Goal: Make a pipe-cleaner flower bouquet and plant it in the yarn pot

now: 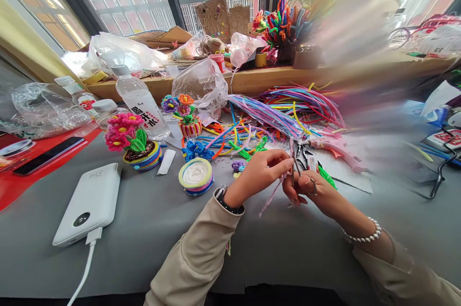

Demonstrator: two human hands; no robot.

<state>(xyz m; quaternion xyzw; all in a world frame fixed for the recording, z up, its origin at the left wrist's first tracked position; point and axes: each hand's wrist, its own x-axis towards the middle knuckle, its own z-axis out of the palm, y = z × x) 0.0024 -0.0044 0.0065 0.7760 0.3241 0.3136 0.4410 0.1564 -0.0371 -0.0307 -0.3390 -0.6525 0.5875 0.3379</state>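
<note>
Left hand [257, 174] pinching thin pale-pink fuzzy pipe cleaner [271, 195] taut; right hand [311, 190] gripping small metal scissors [297, 162], fingers closed, above grey worktop [151, 229].

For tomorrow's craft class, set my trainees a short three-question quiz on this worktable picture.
1. True or false: the left hand pinches a pink pipe cleaner.
2. What does the right hand hold? A scissors, B glue gun, C bottle.
3. What is plugged into the white power bank?

Key: 1 true. 2 A; the small scissors meet the pipe cleaner. 3 a white cable.
</note>
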